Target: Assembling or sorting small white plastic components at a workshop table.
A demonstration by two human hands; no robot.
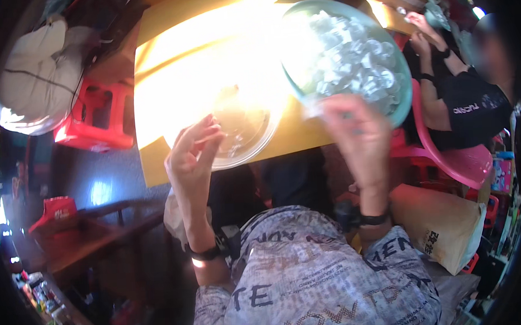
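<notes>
My left hand (193,151) is raised at the left rim of a shallow, round, clear container (259,148). Its thumb and fingers curl together in a pinch, and whatever may be between them is too small to make out. A few tiny pieces seem to lie in the container, whose far side is lost in glare. Blurred by motion, my right hand (355,129) hovers at the near edge of a pale green basin (407,92). A small clear plastic piece (313,108) shows at its fingertips. Many similar clear plastic pieces (355,57) fill the basin.
Strong light washes out much of the yellow table (156,167). A red stool (98,117) and a whitish sack (33,79) stand left. To the right, a person (458,96) works beside a pink chair (467,162). A brown paper sack (431,219) sits by my right elbow.
</notes>
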